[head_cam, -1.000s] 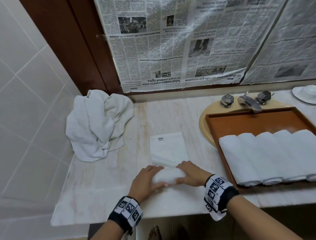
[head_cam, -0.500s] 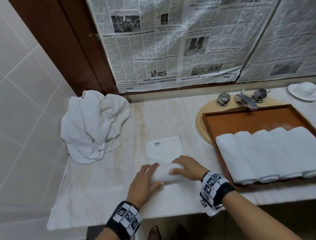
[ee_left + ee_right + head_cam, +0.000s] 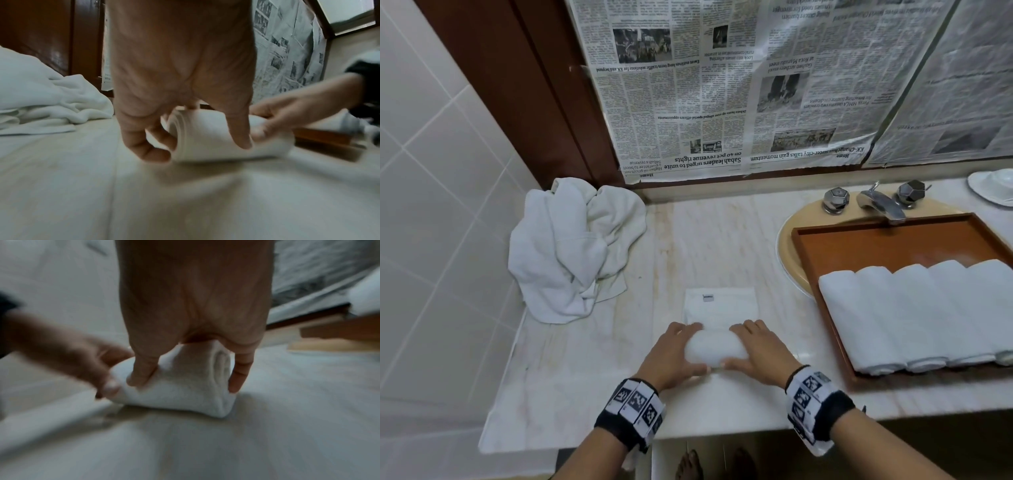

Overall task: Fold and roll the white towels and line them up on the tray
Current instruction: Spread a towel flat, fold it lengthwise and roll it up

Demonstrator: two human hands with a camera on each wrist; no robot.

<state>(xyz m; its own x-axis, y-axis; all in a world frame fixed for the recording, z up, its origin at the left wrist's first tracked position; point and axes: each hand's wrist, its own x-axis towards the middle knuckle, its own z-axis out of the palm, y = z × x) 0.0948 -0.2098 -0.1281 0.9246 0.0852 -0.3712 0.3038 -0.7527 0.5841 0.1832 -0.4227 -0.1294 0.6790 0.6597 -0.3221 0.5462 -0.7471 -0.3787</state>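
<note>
Both grips curled round the half-rolled towel on the worktop, left hand, right hand. Keep pressure even; flat tail ahead, edges probably aligned.

Soft cloth towel; glossy wooden tray; chrome tap

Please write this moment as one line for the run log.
step: rolling towel | left hand: grips roll | right hand: grips roll | tray: rolled towels lined up
</note>
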